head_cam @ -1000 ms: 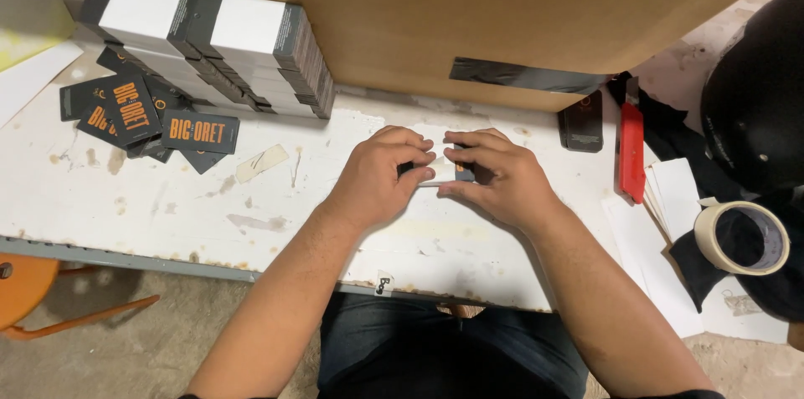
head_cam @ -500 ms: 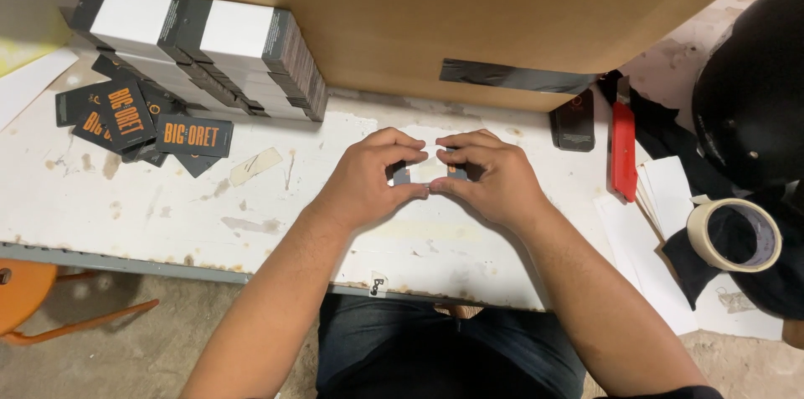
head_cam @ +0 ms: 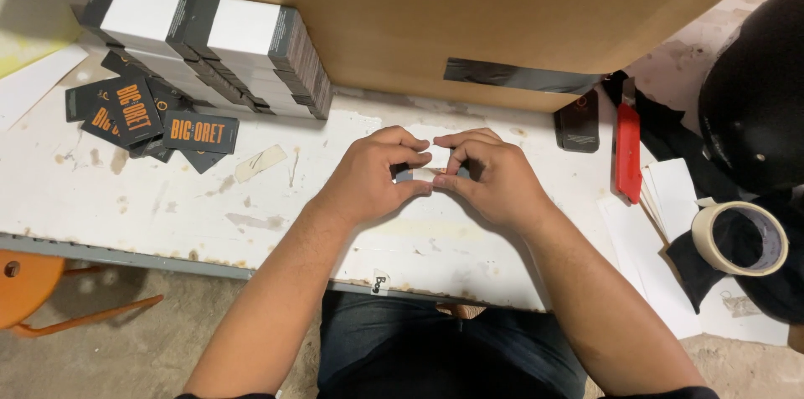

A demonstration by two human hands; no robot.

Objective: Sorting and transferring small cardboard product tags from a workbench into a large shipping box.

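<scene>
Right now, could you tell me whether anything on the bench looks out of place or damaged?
The dark cards at the far left lie scattered and overlapping, unlike the neat stacks behind them. The white tabletop is chipped and stained. Both hands pinch one small card; nothing is spilled.

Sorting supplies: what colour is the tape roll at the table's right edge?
Cream or off-white, a masking tape roll; the head view shows it.

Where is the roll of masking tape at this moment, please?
In the head view, the roll of masking tape lies at the far right of the white table, on dark cloth below the black helmet, right of the right hand.
</scene>
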